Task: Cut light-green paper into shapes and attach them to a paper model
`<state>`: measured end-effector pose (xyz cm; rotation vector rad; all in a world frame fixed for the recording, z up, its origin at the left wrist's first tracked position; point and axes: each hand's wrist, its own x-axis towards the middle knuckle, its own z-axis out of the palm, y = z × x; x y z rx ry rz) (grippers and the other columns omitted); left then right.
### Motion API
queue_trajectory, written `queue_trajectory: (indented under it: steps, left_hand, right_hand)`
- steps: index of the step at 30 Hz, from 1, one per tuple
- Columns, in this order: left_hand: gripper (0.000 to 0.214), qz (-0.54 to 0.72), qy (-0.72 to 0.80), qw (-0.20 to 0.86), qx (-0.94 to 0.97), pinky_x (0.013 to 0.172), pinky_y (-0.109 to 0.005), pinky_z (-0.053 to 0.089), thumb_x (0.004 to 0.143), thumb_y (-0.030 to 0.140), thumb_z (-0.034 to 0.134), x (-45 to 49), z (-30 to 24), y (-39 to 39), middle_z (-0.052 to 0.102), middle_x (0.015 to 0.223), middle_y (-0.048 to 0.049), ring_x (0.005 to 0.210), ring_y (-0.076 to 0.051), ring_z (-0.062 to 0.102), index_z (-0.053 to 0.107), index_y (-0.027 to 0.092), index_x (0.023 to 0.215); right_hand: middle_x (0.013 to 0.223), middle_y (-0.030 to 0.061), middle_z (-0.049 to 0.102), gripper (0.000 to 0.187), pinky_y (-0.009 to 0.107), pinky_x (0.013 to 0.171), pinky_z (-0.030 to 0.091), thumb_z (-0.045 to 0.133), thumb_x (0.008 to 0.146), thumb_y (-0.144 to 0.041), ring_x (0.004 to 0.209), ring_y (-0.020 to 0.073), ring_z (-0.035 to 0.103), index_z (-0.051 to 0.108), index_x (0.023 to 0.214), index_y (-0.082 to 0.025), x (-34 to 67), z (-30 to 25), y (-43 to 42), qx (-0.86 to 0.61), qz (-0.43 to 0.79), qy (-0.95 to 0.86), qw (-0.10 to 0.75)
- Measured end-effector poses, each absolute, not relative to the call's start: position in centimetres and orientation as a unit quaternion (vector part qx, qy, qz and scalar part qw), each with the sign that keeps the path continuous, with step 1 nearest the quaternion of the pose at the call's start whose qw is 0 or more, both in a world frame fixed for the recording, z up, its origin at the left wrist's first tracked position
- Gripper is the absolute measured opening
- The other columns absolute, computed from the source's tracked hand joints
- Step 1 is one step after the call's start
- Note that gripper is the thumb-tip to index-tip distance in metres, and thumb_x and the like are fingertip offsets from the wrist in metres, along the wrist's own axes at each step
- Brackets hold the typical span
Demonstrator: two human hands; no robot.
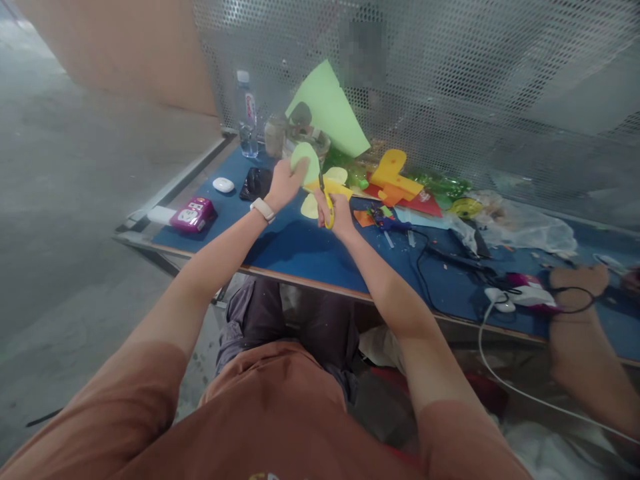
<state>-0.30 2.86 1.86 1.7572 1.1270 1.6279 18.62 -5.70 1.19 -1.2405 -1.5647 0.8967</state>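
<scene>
My left hand [289,181] pinches a rounded piece of light green paper [306,160], lifted a little over the blue table. In my right hand [341,215] is a pair of scissors [329,212] with yellow handles, their dark blades pointing up along the right edge of the green paper. Whether the blades are closed on the paper I cannot tell. Pale yellow cut pieces [309,207] and a deeper yellow piece [341,189] lie just beneath and behind my hands. A large light green sheet [327,110] leans behind them against the mesh.
A water bottle [248,123], a black phone [256,183], a white case [223,185] and a purple power socket [193,215] stand at left. To the right are orange paper shapes [395,177], a blue glue gun [395,221], cables and a plastic bag [530,223]. Another person's hand [580,280] is at far right.
</scene>
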Motion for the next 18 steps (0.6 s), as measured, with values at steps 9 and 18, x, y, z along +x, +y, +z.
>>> queue_trajectory:
  steps: [9,18]
  left_hand:
    - [0.059,0.598,0.402,0.257,0.644,0.088,-0.046,0.068,0.125,0.052,0.075,-0.16,1.69,3.09,0.052,0.07,-0.0021,0.083,-0.027,0.072,0.056,0.026,0.075]
    - [0.059,0.585,0.388,0.244,0.669,0.086,-0.042,0.059,0.125,0.062,0.071,-0.16,1.09,3.32,0.056,0.078,-0.0035,0.085,-0.025,0.066,0.057,0.026,0.08]
  right_hand:
    - [0.042,-0.0033,0.047,0.091,0.029,0.04,0.047,0.083,0.101,-0.105,0.038,0.016,0.055,0.046,0.06,-0.033,19.31,1.61,-5.36,-0.506,0.37,-0.633,0.454]
    - [0.043,-0.0029,0.047,0.091,0.026,0.039,0.045,0.086,0.103,-0.102,0.037,0.0135,0.054,0.044,0.064,-0.032,19.62,2.1,-5.61,-0.487,0.4,-0.634,0.449]
